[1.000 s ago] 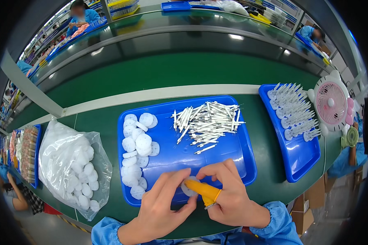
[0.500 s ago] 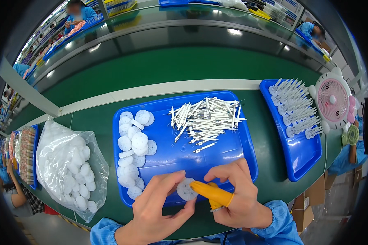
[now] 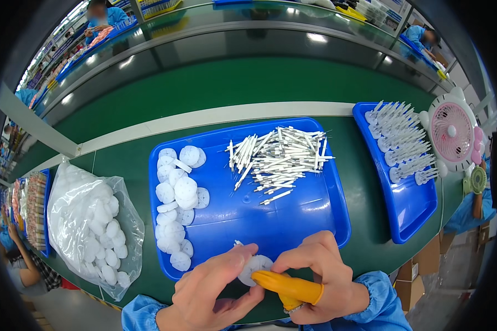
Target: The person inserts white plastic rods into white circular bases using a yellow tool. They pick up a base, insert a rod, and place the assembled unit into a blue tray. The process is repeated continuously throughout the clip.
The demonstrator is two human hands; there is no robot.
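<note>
A thin white plastic disc [image 3: 250,269] with small holes is held over the near edge of a blue tray [image 3: 226,231]. My left hand [image 3: 210,289] pinches its left side between thumb and fingers. From the right, my right hand [image 3: 323,276] grips the same disc, its yellow finger covers [image 3: 290,288] pressed on the face and a bare fingertip at the rim. A small white tip pokes out by my left fingertips; what it belongs to is hidden. In the tray, similar discs [image 3: 185,188] lie along the left, and thin white sticks with wire ends [image 3: 279,160] are heaped at the far right.
A clear bag of white discs [image 3: 96,226] lies left of the tray. To the right, a smaller blue tray [image 3: 408,212] carries rows of discs with upright sticks [image 3: 400,140]. Beyond it stands a pink-and-white fan [image 3: 451,131]. Co-workers sit across the dark line and at the sides.
Both hands have moved slightly nearer with the disc. My bare right fingertip has come to the disc's rim, and a white tip now shows by my left fingers.
</note>
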